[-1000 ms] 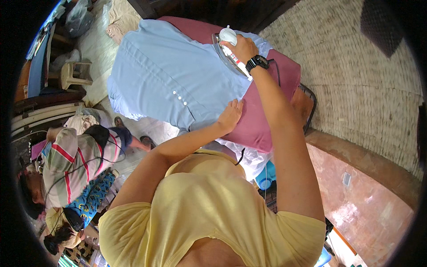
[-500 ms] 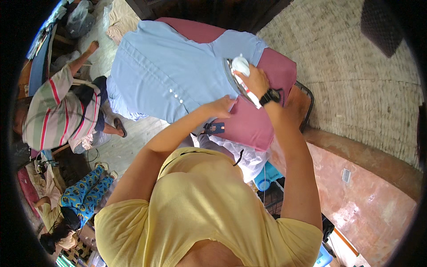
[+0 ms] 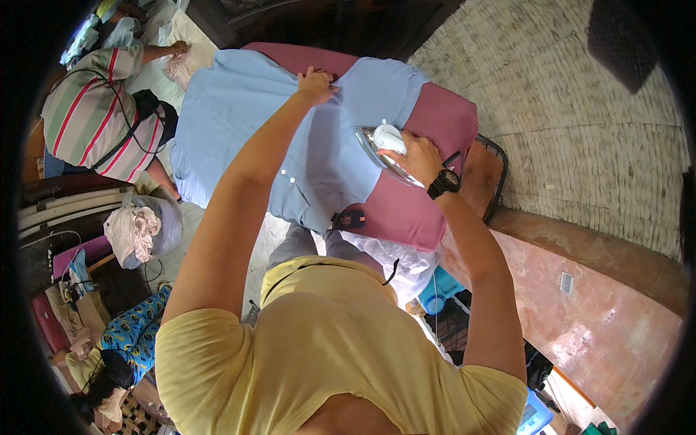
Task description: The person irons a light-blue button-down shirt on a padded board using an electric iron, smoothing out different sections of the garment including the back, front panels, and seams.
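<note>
A light blue buttoned shirt [image 3: 232, 109] lies spread over a maroon-covered ironing board [image 3: 449, 119]. My right hand [image 3: 423, 158] is closed around the handle of a white iron [image 3: 389, 138], whose metal soleplate rests on the shirt's right part, close to the bare maroon cover. Near the shirt's far edge, my left hand [image 3: 316, 85] lies on the cloth with its fingers apart. Folds run through the fabric below that hand. A dark tag [image 3: 351, 220] shows beside the shirt's near edge.
At the left, a person in a striped shirt [image 3: 87, 109] bends toward pale cloth [image 3: 190, 61]. Another person in blue patterned trousers [image 3: 141, 326] is lower left. A plastic bag of clothes [image 3: 141, 232] stands between them. The board's black metal frame [image 3: 500, 174] juts out right.
My left hand has gone from the shirt's near edge to its far edge. The iron has shifted slightly nearer, and the shirt now covers more of the near board. The striped-shirt person has moved farther away.
</note>
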`<state>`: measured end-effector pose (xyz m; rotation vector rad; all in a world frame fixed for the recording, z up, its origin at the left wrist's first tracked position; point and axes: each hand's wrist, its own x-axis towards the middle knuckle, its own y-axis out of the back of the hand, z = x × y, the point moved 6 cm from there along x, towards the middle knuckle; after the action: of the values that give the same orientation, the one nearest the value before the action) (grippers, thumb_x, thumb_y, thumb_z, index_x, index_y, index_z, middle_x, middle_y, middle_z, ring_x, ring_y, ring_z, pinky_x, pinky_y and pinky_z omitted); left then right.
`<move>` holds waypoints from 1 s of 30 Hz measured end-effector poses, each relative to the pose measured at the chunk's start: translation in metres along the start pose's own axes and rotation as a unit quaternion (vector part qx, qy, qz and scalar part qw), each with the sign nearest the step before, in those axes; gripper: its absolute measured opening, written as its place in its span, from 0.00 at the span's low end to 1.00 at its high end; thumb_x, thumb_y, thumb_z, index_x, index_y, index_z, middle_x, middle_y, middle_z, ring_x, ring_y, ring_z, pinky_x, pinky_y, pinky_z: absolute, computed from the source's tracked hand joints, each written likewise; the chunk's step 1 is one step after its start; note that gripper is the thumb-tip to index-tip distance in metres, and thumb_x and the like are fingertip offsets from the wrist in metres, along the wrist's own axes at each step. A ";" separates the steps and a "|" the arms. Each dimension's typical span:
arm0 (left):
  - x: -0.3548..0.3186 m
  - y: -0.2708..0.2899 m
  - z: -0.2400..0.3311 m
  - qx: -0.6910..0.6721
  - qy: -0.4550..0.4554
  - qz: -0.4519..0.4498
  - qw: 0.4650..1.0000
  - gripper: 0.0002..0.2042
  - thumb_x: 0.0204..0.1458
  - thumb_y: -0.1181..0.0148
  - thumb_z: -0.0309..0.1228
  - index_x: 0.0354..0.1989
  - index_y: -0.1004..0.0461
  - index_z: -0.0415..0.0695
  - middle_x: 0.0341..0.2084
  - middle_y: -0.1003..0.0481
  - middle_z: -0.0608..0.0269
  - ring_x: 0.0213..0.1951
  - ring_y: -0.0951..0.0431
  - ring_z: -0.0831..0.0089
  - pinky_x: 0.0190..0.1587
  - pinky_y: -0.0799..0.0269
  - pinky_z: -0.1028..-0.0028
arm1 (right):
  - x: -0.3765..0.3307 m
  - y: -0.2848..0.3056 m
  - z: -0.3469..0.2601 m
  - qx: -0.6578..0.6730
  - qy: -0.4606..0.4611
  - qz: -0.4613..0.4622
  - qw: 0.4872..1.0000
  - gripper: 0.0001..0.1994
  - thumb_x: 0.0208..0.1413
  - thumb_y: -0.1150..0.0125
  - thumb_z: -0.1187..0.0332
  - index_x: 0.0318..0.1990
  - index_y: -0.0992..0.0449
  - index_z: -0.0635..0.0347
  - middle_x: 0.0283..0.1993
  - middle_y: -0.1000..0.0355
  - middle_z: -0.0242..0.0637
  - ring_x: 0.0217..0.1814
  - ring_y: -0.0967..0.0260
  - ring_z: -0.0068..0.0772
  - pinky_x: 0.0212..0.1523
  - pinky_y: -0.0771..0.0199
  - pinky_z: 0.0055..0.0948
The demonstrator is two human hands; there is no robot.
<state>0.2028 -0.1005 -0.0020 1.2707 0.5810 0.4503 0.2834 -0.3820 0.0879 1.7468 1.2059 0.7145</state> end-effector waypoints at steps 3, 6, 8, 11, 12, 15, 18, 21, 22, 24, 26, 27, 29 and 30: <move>0.005 0.000 -0.011 -0.017 0.005 -0.007 1.000 0.21 0.54 0.40 0.49 0.53 0.24 0.56 0.55 0.26 0.68 0.61 0.35 0.61 0.56 0.43 0.47 | 0.012 -0.007 -0.007 -0.016 -0.021 0.020 0.999 0.32 0.51 0.40 0.37 0.40 0.25 0.64 0.30 0.24 0.58 0.35 0.25 0.63 0.35 0.24 0.54; 0.008 0.000 -0.019 -0.019 0.003 -0.007 1.000 0.21 0.53 0.40 0.50 0.53 0.24 0.57 0.53 0.25 0.68 0.60 0.34 0.61 0.56 0.43 0.47 | 0.031 -0.012 -0.015 0.026 -0.067 0.001 0.997 0.33 0.52 0.41 0.37 0.40 0.25 0.66 0.30 0.25 0.59 0.35 0.25 0.63 0.34 0.24 0.54; 0.006 -0.001 -0.018 -0.020 0.005 -0.012 1.000 0.21 0.53 0.40 0.50 0.53 0.24 0.57 0.52 0.25 0.68 0.60 0.34 0.61 0.56 0.43 0.48 | 0.041 -0.007 -0.026 0.025 -0.051 0.016 0.998 0.33 0.52 0.41 0.37 0.40 0.25 0.66 0.29 0.25 0.59 0.34 0.25 0.63 0.34 0.24 0.54; 0.006 0.000 -0.018 -0.023 0.008 -0.007 1.000 0.20 0.53 0.39 0.49 0.51 0.24 0.56 0.49 0.23 0.66 0.60 0.35 0.67 0.55 0.44 0.52 | 0.056 -0.008 -0.033 -0.003 -0.059 0.024 0.998 0.32 0.52 0.41 0.38 0.40 0.25 0.66 0.30 0.25 0.59 0.35 0.25 0.62 0.34 0.24 0.53; 0.006 0.002 -0.019 -0.041 0.003 -0.003 0.999 0.18 0.54 0.40 0.48 0.50 0.24 0.56 0.48 0.23 0.66 0.58 0.33 0.66 0.55 0.43 0.52 | 0.062 -0.009 -0.034 -0.016 -0.068 0.023 0.997 0.32 0.52 0.41 0.38 0.40 0.25 0.66 0.30 0.25 0.59 0.35 0.25 0.62 0.34 0.24 0.53; 0.007 -0.001 -0.030 -0.103 -0.003 0.034 0.994 0.14 0.55 0.42 0.45 0.46 0.25 0.54 0.44 0.22 0.65 0.54 0.29 0.62 0.52 0.40 0.49 | 0.078 -0.012 -0.040 -0.020 -0.052 0.045 0.997 0.32 0.52 0.40 0.39 0.40 0.25 0.66 0.32 0.24 0.59 0.36 0.25 0.62 0.35 0.25 0.53; 0.008 -0.004 -0.053 -0.156 0.000 0.094 0.983 0.09 0.57 0.45 0.40 0.43 0.28 0.53 0.41 0.21 0.64 0.50 0.26 0.58 0.50 0.38 0.47 | 0.101 -0.016 -0.047 0.002 -0.051 0.032 0.998 0.32 0.51 0.39 0.39 0.40 0.25 0.67 0.32 0.24 0.58 0.37 0.25 0.62 0.36 0.25 0.52; 0.005 -0.001 -0.058 -0.173 -0.003 0.091 0.981 0.09 0.55 0.47 0.33 0.43 0.29 0.53 0.38 0.21 0.65 0.48 0.25 0.56 0.49 0.37 0.47 | 0.118 -0.015 -0.048 -0.009 -0.067 0.071 0.995 0.32 0.50 0.38 0.39 0.39 0.24 0.67 0.31 0.24 0.58 0.37 0.24 0.62 0.36 0.25 0.52; 0.005 -0.001 -0.061 -0.172 0.002 0.094 0.981 0.11 0.53 0.48 0.30 0.44 0.29 0.53 0.38 0.21 0.67 0.48 0.25 0.57 0.49 0.36 0.48 | 0.126 -0.015 -0.047 0.011 -0.066 0.079 0.995 0.33 0.49 0.37 0.38 0.38 0.24 0.67 0.32 0.24 0.58 0.38 0.24 0.61 0.37 0.25 0.51; 0.005 -0.002 -0.067 -0.180 0.008 0.095 0.979 0.12 0.51 0.49 0.27 0.45 0.29 0.53 0.38 0.21 0.69 0.48 0.25 0.57 0.49 0.35 0.49 | 0.141 -0.015 -0.045 0.011 -0.069 0.071 0.995 0.33 0.49 0.37 0.37 0.38 0.24 0.67 0.32 0.24 0.59 0.38 0.24 0.61 0.37 0.25 0.50; 0.002 -0.001 -0.065 -0.198 0.010 0.089 0.976 0.11 0.52 0.50 0.27 0.43 0.28 0.52 0.37 0.21 0.69 0.48 0.25 0.58 0.49 0.34 0.50 | 0.143 -0.013 -0.048 0.000 -0.074 0.060 0.995 0.33 0.49 0.38 0.37 0.38 0.23 0.66 0.33 0.24 0.59 0.39 0.24 0.60 0.38 0.24 0.50; 0.001 -0.002 -0.064 -0.197 0.011 0.097 0.976 0.10 0.52 0.49 0.27 0.42 0.28 0.51 0.38 0.21 0.68 0.48 0.25 0.57 0.49 0.34 0.50 | 0.140 -0.012 -0.049 -0.010 -0.077 0.054 0.996 0.33 0.49 0.38 0.37 0.38 0.23 0.66 0.33 0.24 0.58 0.39 0.24 0.60 0.38 0.24 0.50; 0.000 -0.004 -0.068 -0.190 0.015 0.115 0.975 0.09 0.52 0.49 0.28 0.41 0.27 0.51 0.38 0.21 0.67 0.47 0.25 0.57 0.49 0.34 0.51 | 0.135 -0.011 -0.053 -0.028 -0.077 0.043 0.996 0.34 0.49 0.39 0.36 0.39 0.23 0.66 0.33 0.24 0.58 0.39 0.24 0.59 0.39 0.24 0.50; 0.001 -0.005 -0.070 -0.174 0.012 0.106 0.979 0.09 0.52 0.49 0.28 0.41 0.26 0.51 0.38 0.21 0.67 0.47 0.25 0.57 0.50 0.34 0.51 | 0.132 -0.015 -0.048 -0.018 -0.091 0.024 0.995 0.34 0.49 0.39 0.35 0.40 0.23 0.66 0.34 0.24 0.59 0.40 0.23 0.58 0.40 0.24 0.49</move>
<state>0.1592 -0.0488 -0.0201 0.9949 0.3675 0.7143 0.2857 -0.2411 0.0935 1.7752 1.0245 0.5860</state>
